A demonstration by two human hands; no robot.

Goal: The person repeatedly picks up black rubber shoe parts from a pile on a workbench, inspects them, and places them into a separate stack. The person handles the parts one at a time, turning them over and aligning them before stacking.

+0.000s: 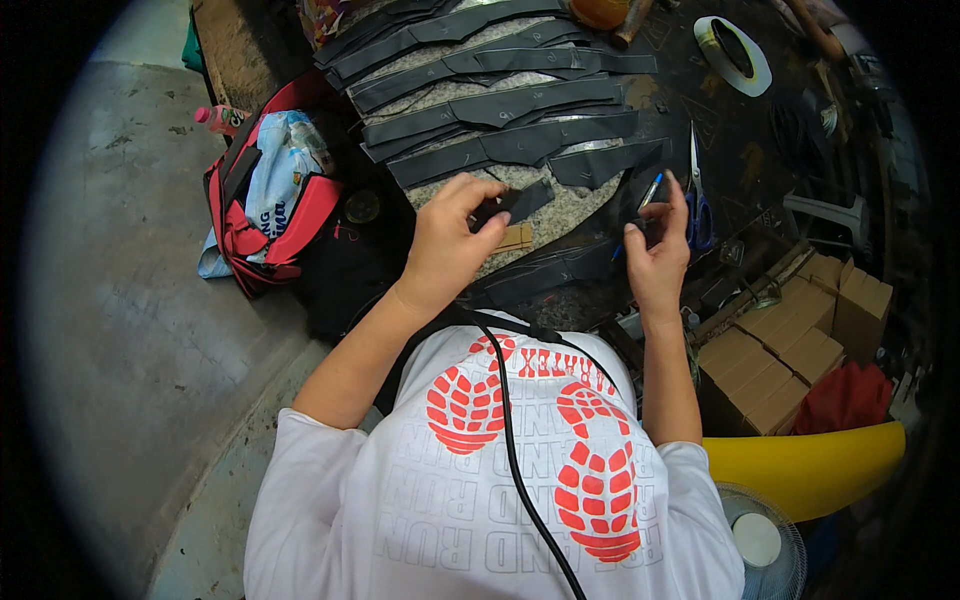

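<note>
One pair of scissors (697,200), one tape roll (733,55), one red bag (270,200), one pink-capped bottle (222,118), one fan (765,540).

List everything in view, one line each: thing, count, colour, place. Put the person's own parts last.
rubber strips: many, black, in overlapping rows on the worktable ahead
scissors: one, blue-handled, right of the hands
tape roll: one, white, top right
bag: one, red, open, on the floor at left
bottle: one, pink-capped, beside the bag
cardboard boxes: several, brown, stacked at right
chair: one, yellow, lower right
fan: one, white, bottom right
left hand: pinching a small black piece
right hand: holding a small dark piece, unclear
</note>
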